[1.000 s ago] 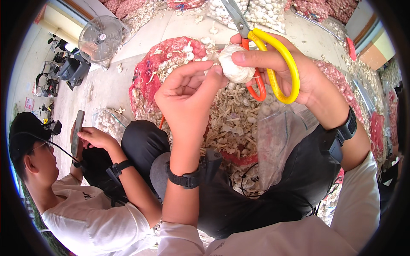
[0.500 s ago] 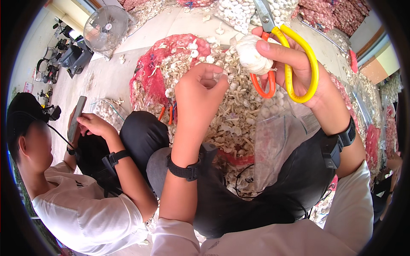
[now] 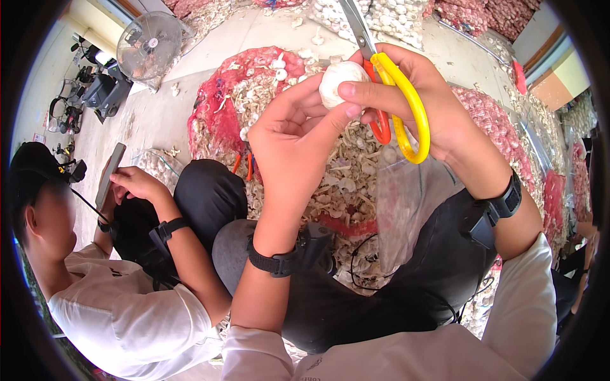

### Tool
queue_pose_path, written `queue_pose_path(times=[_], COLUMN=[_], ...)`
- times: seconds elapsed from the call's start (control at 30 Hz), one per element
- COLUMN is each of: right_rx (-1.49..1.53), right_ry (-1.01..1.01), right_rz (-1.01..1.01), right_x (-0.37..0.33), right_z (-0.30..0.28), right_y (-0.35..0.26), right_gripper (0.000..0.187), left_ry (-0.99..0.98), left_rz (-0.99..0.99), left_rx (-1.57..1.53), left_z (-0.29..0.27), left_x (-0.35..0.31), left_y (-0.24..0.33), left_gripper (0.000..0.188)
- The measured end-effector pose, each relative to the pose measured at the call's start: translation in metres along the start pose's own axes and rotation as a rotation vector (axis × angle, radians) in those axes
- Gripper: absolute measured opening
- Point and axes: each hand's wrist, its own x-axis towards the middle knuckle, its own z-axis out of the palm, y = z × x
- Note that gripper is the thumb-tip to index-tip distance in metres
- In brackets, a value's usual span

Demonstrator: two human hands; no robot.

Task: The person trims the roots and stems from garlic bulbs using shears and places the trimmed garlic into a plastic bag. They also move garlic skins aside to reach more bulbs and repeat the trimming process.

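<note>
The bare left hand's grip [image 3: 289,136], standing apart from the round white garlic bulb [image 3: 331,81] half a second ago, is now meeting it again — thumb and fingers are closing around its left and lower side. The bulb is showing a smoother, rounder face. The bare right hand's grip [image 3: 422,95] is sitting further left in view, carrying along the metal scissors with yellow and orange handles [image 3: 363,39] — their blades are running out past the upper edge.
</note>
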Motion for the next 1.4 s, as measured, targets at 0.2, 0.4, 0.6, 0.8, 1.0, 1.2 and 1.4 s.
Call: queue_pose_path(times=[0.2,0.4,0.6,0.8,1.0,1.2,1.4], right_rx=[0.147,0.192,0.069,0.181,-0.106,-0.011,0.252], right_ry=[-0.025,-0.069,-0.053,-0.012,-0.118,-0.13,-0.037], right_rz=[0.053,0.224,0.174,0.15,0.075,0.196,0.084], right_x=[-0.008,-0.009,-0.012,-0.012,-0.01,-0.004,0.003], right_z=[0.003,0.005,0.004,0.004,-0.006,-0.006,-0.003], right_y=[-0.009,-0.014,-0.011,-0.019,-0.009,-0.014,-0.015], right_gripper=[0.037,0.041,0.04,0.04,0.043,0.05,0.05], left_ry=[-0.001,0.078,0.035,-0.042,-0.225,-0.109,-0.098], left_rz=[-0.069,-0.123,-0.036,-0.279,-0.139,-0.042,-0.323], left_rx=[-0.082,-0.228,0.129,0.073,-0.061,0.103,-0.205], left_z=[-0.014,-0.009,-0.011,-0.032,-0.025,-0.028,-0.028], left_x=[-0.005,-0.008,-0.013,0.005,0.001,0.0,0.006], left_y=[0.001,0.01,0.009,0.006,0.007,0.007,0.001], left_gripper=[0.032,0.025,0.015,0.042,0.054,0.029,0.021])
